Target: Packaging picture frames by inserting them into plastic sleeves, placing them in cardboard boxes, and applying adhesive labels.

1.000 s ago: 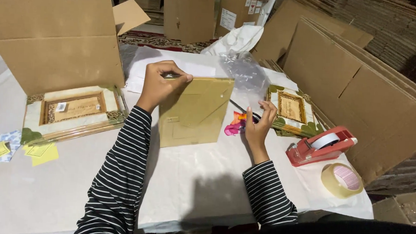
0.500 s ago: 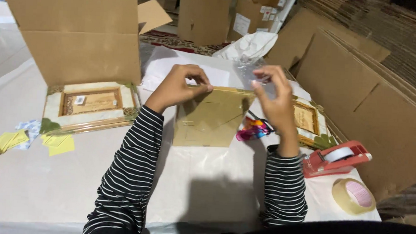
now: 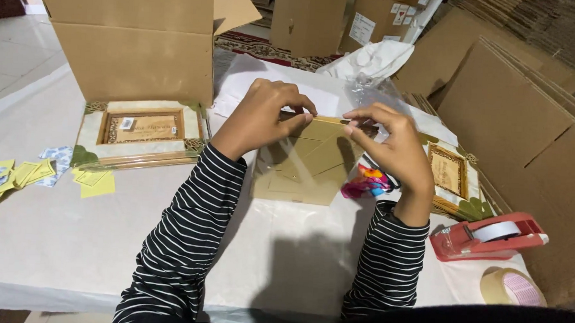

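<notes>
A flat tan cardboard frame backing in a clear plastic sleeve lies on the white table in front of me. My left hand pinches its far edge on the left. My right hand pinches the same edge on the right. Both arms wear black-and-white striped sleeves. Colourful scissors handles lie just under my right wrist.
A stack of ornate picture frames sits to the left before an open cardboard box. Another frame lies at right. A red tape dispenser and tape roll are near right. Yellow slips lie far left. Flat cardboard sheets lean at right.
My right hand left the scissors beside the right frame and came up to the backing's far edge. Both hands now pinch that edge, closer together than before.
</notes>
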